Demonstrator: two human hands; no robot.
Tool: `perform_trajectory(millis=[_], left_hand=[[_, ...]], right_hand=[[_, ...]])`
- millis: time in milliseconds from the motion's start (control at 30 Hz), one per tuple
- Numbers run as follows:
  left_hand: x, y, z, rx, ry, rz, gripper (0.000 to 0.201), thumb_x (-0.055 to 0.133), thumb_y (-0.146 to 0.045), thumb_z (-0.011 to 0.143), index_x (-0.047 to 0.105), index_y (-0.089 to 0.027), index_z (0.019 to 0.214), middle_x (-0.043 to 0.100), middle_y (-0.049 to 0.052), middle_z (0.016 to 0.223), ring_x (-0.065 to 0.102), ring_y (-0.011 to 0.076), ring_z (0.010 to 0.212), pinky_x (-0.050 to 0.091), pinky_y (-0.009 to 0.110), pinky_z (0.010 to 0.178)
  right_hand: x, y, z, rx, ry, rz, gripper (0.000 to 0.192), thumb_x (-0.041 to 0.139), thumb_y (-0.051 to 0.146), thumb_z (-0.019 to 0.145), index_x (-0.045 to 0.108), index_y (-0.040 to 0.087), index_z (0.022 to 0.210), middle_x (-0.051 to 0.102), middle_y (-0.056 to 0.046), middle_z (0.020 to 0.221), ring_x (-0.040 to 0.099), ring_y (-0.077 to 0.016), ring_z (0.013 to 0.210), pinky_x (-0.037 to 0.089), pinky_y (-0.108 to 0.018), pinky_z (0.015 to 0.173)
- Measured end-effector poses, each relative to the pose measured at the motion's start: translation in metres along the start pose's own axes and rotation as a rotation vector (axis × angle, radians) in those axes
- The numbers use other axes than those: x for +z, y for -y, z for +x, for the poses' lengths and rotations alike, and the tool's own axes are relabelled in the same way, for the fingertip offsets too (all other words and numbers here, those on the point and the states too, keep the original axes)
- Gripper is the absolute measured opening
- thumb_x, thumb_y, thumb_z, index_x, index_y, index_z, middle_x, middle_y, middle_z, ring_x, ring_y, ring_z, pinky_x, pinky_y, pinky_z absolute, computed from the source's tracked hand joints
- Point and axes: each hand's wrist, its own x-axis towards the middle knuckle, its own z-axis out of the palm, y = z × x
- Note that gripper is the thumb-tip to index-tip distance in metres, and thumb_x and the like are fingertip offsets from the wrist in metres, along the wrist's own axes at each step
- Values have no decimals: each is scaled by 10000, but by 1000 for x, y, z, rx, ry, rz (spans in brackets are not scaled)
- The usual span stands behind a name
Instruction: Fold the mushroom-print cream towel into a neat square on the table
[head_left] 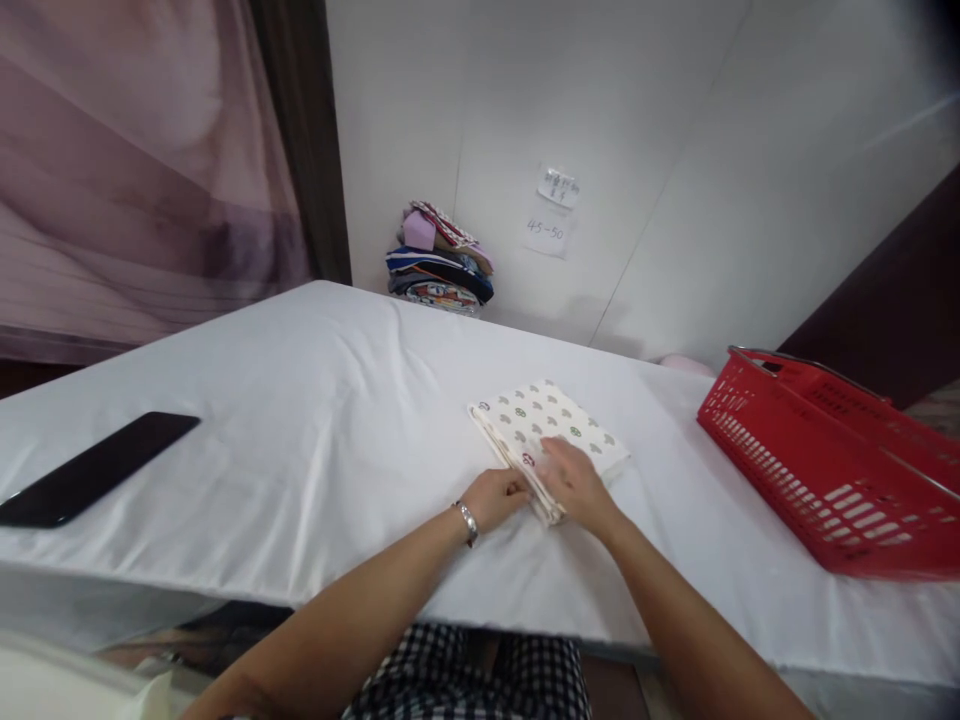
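A folded white cloth [551,420] with small grey and green prints lies on the white-covered table [315,400]. My left hand [495,497], with a silver bracelet at the wrist, pinches the cloth's near left edge. Flat on the cloth's near corner rests my right hand [574,483], pressing it down with fingers together.
A red plastic basket [832,470] stands at the table's right side. A black phone [94,467] lies near the left edge. A stack of folded coloured cloths [441,260] sits at the far edge against the white wall, below two paper notes [553,213].
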Motion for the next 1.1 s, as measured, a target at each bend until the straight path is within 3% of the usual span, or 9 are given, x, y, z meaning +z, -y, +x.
perform_trajectory(millis=[133,267,400,567,733,900,1100], left_hand=[[-20,14,8,-121,-150,115,176,493,-300,759,640,-205,750,654,-7,727,576,138,691,412,230,646],[-53,27,26,-263,-296,303,206,475,-304,783,636,-222,882,667,17,890,596,169,797,428,264,707],[-75,41,50,-275,-410,487,322,474,-307,795,572,-206,1084,593,65,1131,549,219,993,422,310,790],[-73,58,72,-249,-380,465,479,519,-341,767,489,-210,1227,574,71,1193,483,242,1121,327,350,955],[-69,65,80,-270,-368,415,452,495,-327,777,500,-253,1223,615,27,1133,525,196,1068,330,294,950],[-68,62,83,-267,-395,432,483,516,-364,753,503,-233,1217,606,56,1145,505,231,1090,311,333,953],[-70,55,87,-265,-409,579,292,486,-307,746,606,-224,998,636,68,1035,520,259,1023,355,375,863]], right_hand=[[20,27,-21,-69,102,-172,559,440,403,841,354,193,1351,393,-98,1380,326,-260,1274,256,-442,1015],[28,26,-28,-78,10,-215,518,425,319,854,366,167,1345,421,-104,1360,334,-240,1273,258,-422,1017],[29,23,-30,-118,-92,-160,439,418,261,856,447,154,1281,482,-121,1301,386,-243,1235,286,-427,1002],[29,14,-33,-202,-162,-21,377,443,215,833,507,192,1204,534,-109,1239,455,-236,1172,355,-443,960],[29,11,-33,-214,-217,71,348,447,190,822,531,226,1157,576,-100,1168,511,-235,1101,406,-465,910],[26,20,-30,-202,-187,67,382,470,192,802,526,215,1179,541,-103,1209,486,-244,1121,399,-447,921],[27,24,-30,-181,-148,24,406,455,185,793,508,212,1195,535,-104,1206,481,-245,1112,390,-439,918]])
